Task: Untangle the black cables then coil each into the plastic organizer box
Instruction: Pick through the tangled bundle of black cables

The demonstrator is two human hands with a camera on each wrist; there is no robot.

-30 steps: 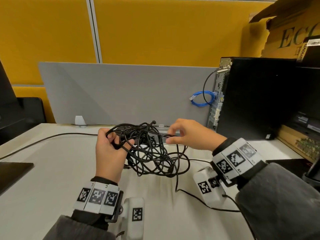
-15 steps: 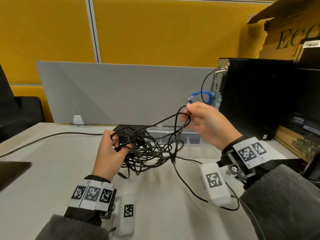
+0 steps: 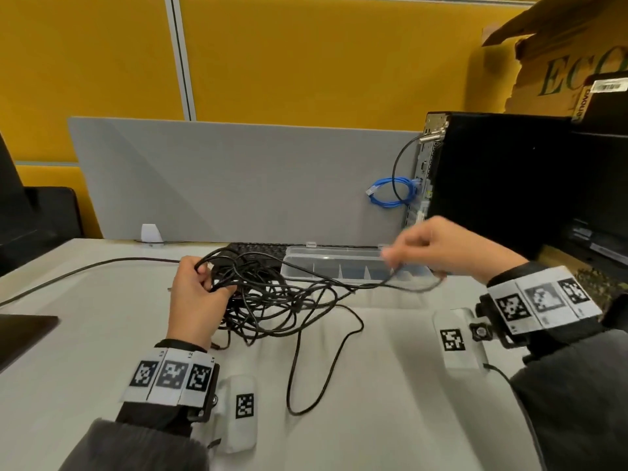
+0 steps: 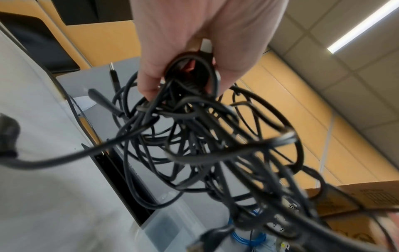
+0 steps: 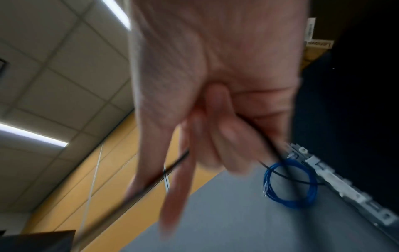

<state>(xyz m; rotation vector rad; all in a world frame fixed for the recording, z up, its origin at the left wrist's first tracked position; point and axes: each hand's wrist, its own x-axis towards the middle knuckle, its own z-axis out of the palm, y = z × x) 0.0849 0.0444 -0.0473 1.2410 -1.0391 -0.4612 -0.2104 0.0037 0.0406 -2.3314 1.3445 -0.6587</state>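
Observation:
A tangle of black cables point(image 3: 272, 297) lies on the white table just left of centre. My left hand point(image 3: 200, 294) grips several strands at the tangle's left side; the left wrist view shows the bundle of black cables point(image 4: 205, 136) hanging from my curled fingers point(image 4: 151, 80). My right hand point(image 3: 441, 246) is raised at the right and pinches one black strand point(image 3: 384, 283) stretched out from the tangle; the right wrist view is blurred but shows the strand point(image 5: 265, 141) passing through the curled fingers. The clear plastic organizer box point(image 3: 339, 266) stands open behind the tangle.
A black computer tower point(image 3: 503, 178) stands at the right with a coiled blue cable point(image 3: 390, 195) at its back. A grey divider panel point(image 3: 238, 178) runs behind the table. A black keyboard point(image 3: 258, 249) lies behind the tangle. Another black cable point(image 3: 85, 270) runs off left.
My right hand has moved right and slightly down, drawing one strand out long from the tangle. The left hand stays holding the tangle low on the table.

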